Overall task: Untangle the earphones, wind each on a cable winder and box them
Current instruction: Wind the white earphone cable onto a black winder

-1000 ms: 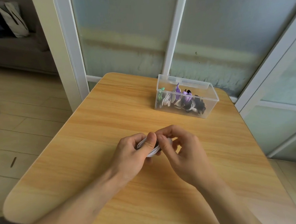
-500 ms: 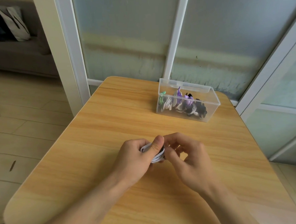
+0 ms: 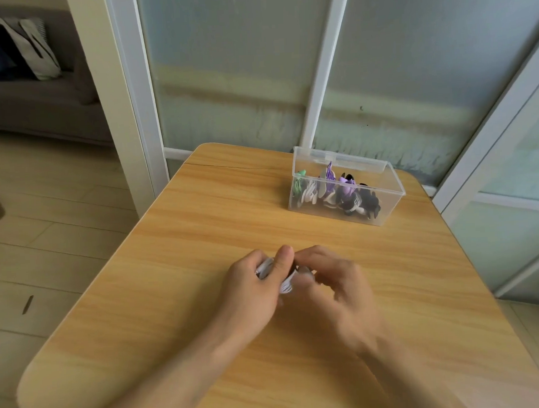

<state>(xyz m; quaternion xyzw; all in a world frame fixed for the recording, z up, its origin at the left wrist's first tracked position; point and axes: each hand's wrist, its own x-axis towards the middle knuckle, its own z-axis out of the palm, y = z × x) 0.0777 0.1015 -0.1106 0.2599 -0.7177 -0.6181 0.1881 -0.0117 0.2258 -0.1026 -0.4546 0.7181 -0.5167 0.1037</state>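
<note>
A clear plastic box of wound earphones stands well beyond both hands on the light wooden table, where the left hand still grips the white coiled earphone cable and the now blurred right hand curls against it.

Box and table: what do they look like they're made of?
The box looks like clear hard plastic, glossy: the wound earphones inside show through its walls. The table looks like light wood or a wood-look laminate, smooth with a low sheen: grain lines run across it; which of the two I cannot tell.
</note>
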